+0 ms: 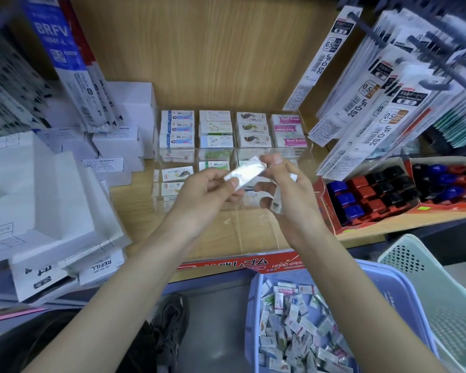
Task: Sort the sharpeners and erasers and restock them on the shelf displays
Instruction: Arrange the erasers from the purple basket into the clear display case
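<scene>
Item: one white wrapped eraser (244,172), blurred, held between our two grips. The left grip (213,187) pinches its near end; the right grip (288,184) meets its far end with its fingertips.

Second packet (277,204) — curled under the right grip's lower fingers.

Beyond both grips: clear display (253,232) on the shelf, holding stacked erasers (252,130).

Below the right grip — blue basket (388,270) of loose erasers (293,327).

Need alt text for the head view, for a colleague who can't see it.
The left hand and right hand pinch opposite ends of a small white wrapped eraser over a clear display case of packaged erasers on a wooden shelf. A purple basket of loose erasers sits lower right.
</scene>
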`<state>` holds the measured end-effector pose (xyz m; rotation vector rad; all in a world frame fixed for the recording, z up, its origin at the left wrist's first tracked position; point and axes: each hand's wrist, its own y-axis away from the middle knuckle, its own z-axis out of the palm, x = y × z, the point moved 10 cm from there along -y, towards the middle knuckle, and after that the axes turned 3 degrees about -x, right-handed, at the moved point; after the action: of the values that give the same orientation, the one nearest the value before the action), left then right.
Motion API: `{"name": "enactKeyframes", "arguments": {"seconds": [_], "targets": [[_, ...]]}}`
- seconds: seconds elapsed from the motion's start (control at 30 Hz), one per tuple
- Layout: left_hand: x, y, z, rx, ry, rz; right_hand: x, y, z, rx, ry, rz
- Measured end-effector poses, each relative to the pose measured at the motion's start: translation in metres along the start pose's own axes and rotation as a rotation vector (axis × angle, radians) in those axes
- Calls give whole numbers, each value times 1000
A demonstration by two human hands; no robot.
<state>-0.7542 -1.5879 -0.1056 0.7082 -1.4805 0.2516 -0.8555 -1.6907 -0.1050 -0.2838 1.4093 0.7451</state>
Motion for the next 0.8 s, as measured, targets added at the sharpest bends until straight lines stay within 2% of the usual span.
{"name": "enactKeyframes", "arguments": {"seconds": [0.1, 0.3, 0.43, 0.5, 0.57, 0.67, 0.8], "targets": [[1, 0, -9, 53, 26, 18, -13, 3, -11, -13, 193, -168], [3, 0, -5, 1, -23, 50, -40, 17, 13, -202, 883, -612], [4, 1, -2, -5, -55, 52, -43, 18, 18, -132, 1110, -756], [1, 0, -8, 40, -78, 31, -48, 8, 7, -38, 1217, -725], [-1, 0, -17, 106, -79, 11, -49, -14, -17, 16, 1258, -555], [-1, 2, -22, 139, -36, 3, -37, -36, -30, -102, 1313, -351], [0, 0, -21, 144, -32, 3, -33, -38, -16, -159, 1418, -325]]}}
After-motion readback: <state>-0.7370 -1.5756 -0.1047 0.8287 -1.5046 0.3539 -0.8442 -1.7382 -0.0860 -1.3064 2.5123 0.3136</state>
